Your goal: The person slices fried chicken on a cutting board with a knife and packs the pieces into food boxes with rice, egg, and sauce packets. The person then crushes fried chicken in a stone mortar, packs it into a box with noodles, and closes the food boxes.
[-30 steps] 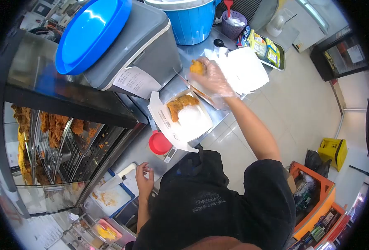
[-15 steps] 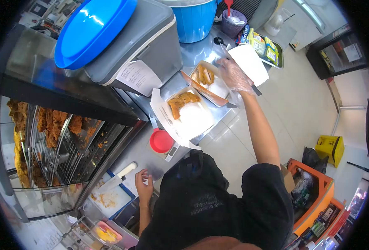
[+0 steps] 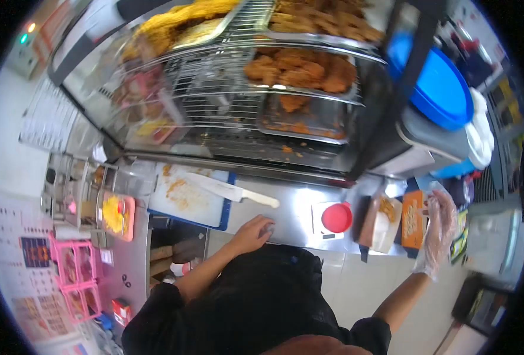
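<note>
Toward the silver bench's (image 3: 285, 228) right end, an orange box (image 3: 413, 228) bears pale lettering beside a second box (image 3: 368, 223), brown outside and white within. Near the front edge, a red cup (image 3: 336, 219) shows against a white scale (image 3: 317, 220); farther left, a cream-handled knife (image 3: 238, 193) overlaps a white, blue-edged cutting board (image 3: 209, 210) streaked orange-brown.

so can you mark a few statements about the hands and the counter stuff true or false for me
1. The right hand wears a clear glove. True.
2. The knife lies partly over the cutting board. True.
3. The left hand holds the knife. False: it is bare and apart from the knife.
4. The cutting board is spotless. False: orange-brown crumbs lie on it.
5. The red cup sits on the scale. True.
</note>
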The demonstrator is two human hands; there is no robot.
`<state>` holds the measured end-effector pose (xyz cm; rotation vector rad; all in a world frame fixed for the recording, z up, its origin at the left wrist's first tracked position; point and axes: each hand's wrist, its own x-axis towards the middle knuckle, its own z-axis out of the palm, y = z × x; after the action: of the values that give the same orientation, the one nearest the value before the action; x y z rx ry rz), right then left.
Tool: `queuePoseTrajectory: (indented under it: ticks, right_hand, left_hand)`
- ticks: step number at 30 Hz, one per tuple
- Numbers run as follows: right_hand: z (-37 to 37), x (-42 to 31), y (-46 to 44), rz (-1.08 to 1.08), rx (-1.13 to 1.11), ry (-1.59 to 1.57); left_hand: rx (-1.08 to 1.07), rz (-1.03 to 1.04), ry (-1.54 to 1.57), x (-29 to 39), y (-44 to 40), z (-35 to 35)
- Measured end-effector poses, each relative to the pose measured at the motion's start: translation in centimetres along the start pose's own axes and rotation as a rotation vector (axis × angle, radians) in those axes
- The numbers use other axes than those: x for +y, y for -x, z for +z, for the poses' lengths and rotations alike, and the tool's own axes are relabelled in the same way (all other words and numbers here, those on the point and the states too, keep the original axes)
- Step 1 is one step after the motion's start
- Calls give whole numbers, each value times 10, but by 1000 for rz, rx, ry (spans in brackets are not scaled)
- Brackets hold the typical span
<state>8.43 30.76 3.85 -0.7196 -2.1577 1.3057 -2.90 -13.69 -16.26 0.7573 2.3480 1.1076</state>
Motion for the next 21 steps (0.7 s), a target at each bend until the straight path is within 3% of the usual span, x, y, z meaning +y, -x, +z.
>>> queuePoseTrajectory:
  ticks: [2, 3, 4, 8, 11, 12, 13, 15, 17, 18, 19, 21]
  right_hand:
    - [51, -48, 4, -37, -75, -77]
    - [77, -70, 4, -149, -115, 44]
    - [104, -103, 3, -168, -244, -17]
    - [203, -194, 3, -550, -383, 229]
    - [267, -254, -11, -970, -252, 288]
    - [287, -280, -7, -748, -281, 198]
    - [304, -291, -27, -871, -245, 323]
    - [344, -321, -51, -834, -217, 287]
    - [387, -346, -85, -550, -295, 467]
    - [399, -366, -66, -475, -341, 345]
    - [416, -375, -84, -442, -487, 433]
    - [437, -378, -80, -419, -396, 475]
  left_hand:
    - [37, -19, 25, -16, 11, -18]
    - [64, -36, 25, -32, 18, -27]
    - [89, -52, 24, -48, 26, -36]
    - [246, -74, 59, -84, 57, -81]
    - [339, -76, 114, -123, 76, -101]
    - [349, -89, 130, -131, 82, -110]
    - [358, -108, 138, -140, 87, -118]
    - [372, -149, 156, -154, 96, -134]
    - [417, -157, 186, -169, 103, -147]
    - [439, -160, 199, -175, 105, -154]
    - [449, -143, 191, -181, 108, -160]
    - [464, -109, 169, -190, 112, -175]
